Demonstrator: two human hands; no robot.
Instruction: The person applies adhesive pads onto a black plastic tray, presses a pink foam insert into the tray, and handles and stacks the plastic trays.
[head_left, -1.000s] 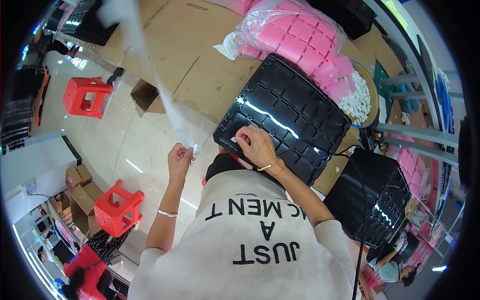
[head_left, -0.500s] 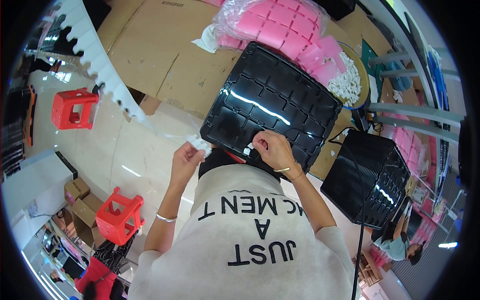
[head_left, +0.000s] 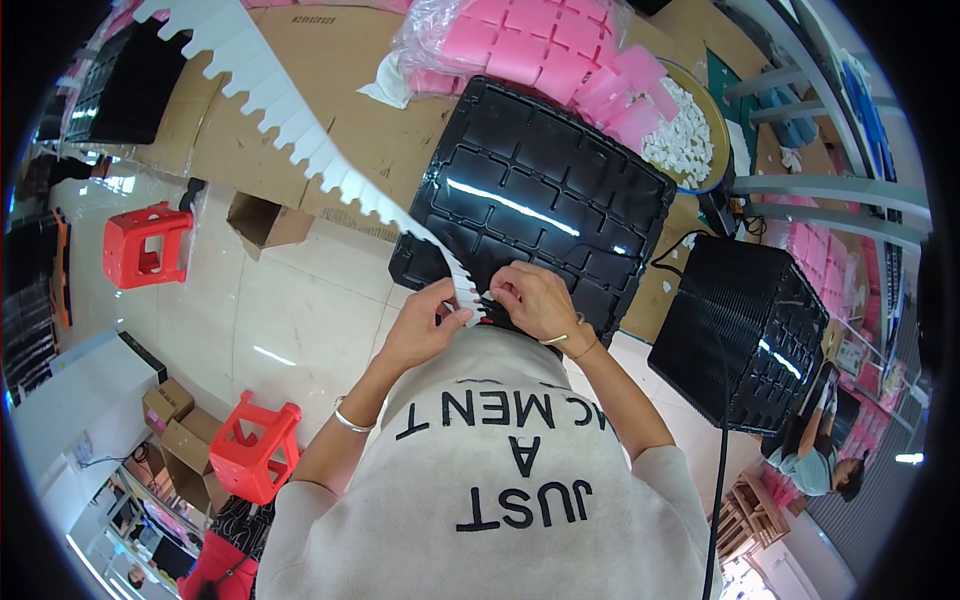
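My left hand (head_left: 425, 325) is closed on the lower end of a long white strip (head_left: 285, 105) with a toothed edge. The strip curves away to the far left, over the corner of a black moulded tray (head_left: 545, 195). My right hand (head_left: 535, 300) is closed in a pinch at the tray's near edge, just right of the strip's end. A small white piece (head_left: 488, 295) shows at its fingertips; the fingers partly cover it.
Beyond the tray lie pink foam blocks (head_left: 530, 40) in clear wrap, beside a round bowl (head_left: 722, 150) of small white pieces. Stacked black trays (head_left: 740, 335) stand right, near a black cable (head_left: 724, 440). Cardboard (head_left: 340, 60) covers the far surface. Red stools (head_left: 148, 245) stand left.
My left hand has moved right with the strip, bringing its end beside my right hand. The strip now crosses the tray's left corner. My right hand has shifted slightly left, still pinched.
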